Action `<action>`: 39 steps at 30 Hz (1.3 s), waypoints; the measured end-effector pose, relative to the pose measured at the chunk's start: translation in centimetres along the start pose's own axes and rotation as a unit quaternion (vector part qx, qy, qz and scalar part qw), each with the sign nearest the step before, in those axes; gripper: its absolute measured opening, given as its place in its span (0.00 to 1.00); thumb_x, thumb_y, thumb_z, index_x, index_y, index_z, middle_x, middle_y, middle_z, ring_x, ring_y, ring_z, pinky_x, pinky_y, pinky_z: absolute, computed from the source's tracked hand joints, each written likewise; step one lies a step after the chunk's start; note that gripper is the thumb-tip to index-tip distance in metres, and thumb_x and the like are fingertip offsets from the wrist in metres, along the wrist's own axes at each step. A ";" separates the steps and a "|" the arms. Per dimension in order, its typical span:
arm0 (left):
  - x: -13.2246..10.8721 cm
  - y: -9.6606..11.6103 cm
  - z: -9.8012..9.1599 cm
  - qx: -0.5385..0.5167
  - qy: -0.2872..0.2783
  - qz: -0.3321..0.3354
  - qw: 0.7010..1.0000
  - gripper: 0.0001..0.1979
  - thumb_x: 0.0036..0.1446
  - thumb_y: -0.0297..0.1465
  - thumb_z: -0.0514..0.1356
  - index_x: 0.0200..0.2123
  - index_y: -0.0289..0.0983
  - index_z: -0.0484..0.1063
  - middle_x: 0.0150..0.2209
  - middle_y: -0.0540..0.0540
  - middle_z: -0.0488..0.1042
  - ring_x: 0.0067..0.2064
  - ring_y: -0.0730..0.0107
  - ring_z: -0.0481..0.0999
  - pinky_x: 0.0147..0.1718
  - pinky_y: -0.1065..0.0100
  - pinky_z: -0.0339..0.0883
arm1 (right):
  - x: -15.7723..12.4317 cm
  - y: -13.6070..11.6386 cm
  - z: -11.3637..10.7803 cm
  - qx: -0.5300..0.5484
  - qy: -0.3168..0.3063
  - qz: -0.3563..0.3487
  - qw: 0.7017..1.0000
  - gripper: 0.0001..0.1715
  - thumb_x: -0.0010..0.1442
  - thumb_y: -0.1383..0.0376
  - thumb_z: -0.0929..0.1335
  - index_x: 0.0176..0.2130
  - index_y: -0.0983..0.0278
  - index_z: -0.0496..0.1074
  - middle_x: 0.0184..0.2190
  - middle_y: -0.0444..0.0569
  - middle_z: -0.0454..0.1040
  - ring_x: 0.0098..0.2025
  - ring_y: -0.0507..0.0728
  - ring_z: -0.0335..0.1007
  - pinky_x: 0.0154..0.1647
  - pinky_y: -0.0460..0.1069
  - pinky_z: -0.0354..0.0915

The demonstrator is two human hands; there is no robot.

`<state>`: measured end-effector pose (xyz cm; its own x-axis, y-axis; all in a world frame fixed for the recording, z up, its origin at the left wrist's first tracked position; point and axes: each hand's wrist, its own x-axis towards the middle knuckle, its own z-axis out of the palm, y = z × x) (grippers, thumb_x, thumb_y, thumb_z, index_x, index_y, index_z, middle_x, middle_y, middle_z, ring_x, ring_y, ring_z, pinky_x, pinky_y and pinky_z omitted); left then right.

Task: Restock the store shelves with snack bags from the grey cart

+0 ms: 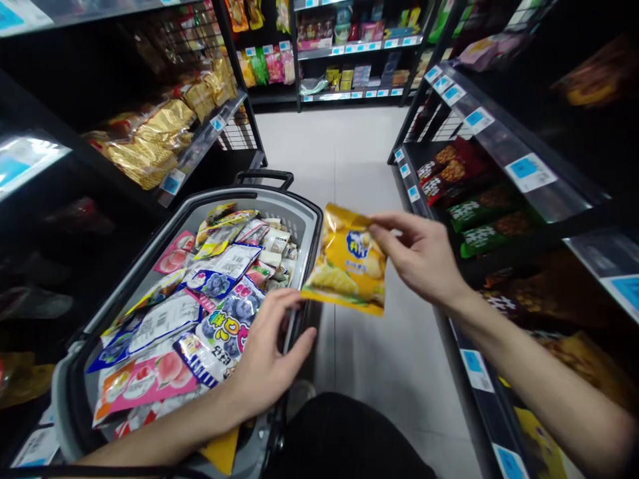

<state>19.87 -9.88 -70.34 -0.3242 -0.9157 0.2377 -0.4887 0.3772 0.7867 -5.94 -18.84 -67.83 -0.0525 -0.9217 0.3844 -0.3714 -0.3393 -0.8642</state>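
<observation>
Head camera view: one glossy yellow, square plastic snack packet [349,266] is held over pale floor [369,379], its upper right corner pinched between the right hand's [419,253] thumb and fingers. It looks light, soft and slippery, best held by a sealed edge. One left hand [269,346], thumb spread, is at its lower left corner, above one grey, black-rimmed plastic basket [64,399] of colourful plastic packets [232,319], too overlapped to count.

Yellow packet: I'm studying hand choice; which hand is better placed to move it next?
Probably the right hand: its fingers pinch the yellow packet, while the left hand has its thumb clear of it.
</observation>
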 end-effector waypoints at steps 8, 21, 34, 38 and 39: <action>0.8 -0.3 0.1 -0.190 0.037 -0.136 0.972 0.18 0.66 0.40 0.63 0.55 0.40 0.69 0.41 0.47 0.77 0.40 0.70 0.77 0.40 0.69 0.72 | -1.8 -0.1 3.1 0.003 -0.056 0.062 0.996 0.13 0.64 0.64 0.68 0.40 0.65 0.83 0.36 0.50 0.84 0.38 0.56 0.79 0.34 0.48 0.73; 1.2 -0.1 -0.3 -0.289 0.088 -0.165 0.939 0.15 0.62 0.38 0.67 0.48 0.40 0.69 0.29 0.54 0.70 0.29 0.77 0.67 0.29 0.75 0.62 | -0.2 0.0 1.4 -0.010 -0.079 0.052 0.995 0.15 0.61 0.60 0.70 0.42 0.64 0.84 0.38 0.51 0.85 0.37 0.59 0.79 0.32 0.49 0.70; 1.2 -0.3 0.3 -0.263 0.116 -0.127 0.949 0.11 0.62 0.32 0.66 0.46 0.41 0.70 0.33 0.54 0.70 0.33 0.77 0.70 0.34 0.76 0.67 | -0.3 0.1 0.8 -0.023 -0.178 -0.052 0.982 0.10 0.61 0.68 0.70 0.40 0.61 0.83 0.38 0.48 0.83 0.38 0.56 0.78 0.38 0.50 0.72; 0.9 -0.1 0.6 -0.200 0.117 -0.069 0.970 0.10 0.60 0.24 0.66 0.43 0.41 0.72 0.35 0.53 0.75 0.34 0.78 0.74 0.36 0.76 0.69 | 0.1 0.2 0.3 0.005 -0.152 -0.108 0.983 0.08 0.60 0.70 0.71 0.36 0.61 0.83 0.38 0.48 0.83 0.40 0.56 0.80 0.44 0.51 0.74; 0.7 0.0 0.6 -0.177 0.108 -0.038 0.978 0.10 0.60 0.23 0.66 0.41 0.41 0.72 0.34 0.53 0.75 0.34 0.78 0.74 0.36 0.76 0.70 | 0.3 0.1 0.0 0.007 -0.149 -0.124 0.981 0.08 0.59 0.71 0.72 0.36 0.60 0.83 0.38 0.48 0.83 0.40 0.56 0.80 0.45 0.52 0.74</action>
<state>19.18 -10.48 -70.48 -0.1014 -0.9614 0.2558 -0.1812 0.2707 0.9455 -5.93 -19.10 -67.79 0.3116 -0.8234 0.4743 -0.3258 -0.5615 -0.7606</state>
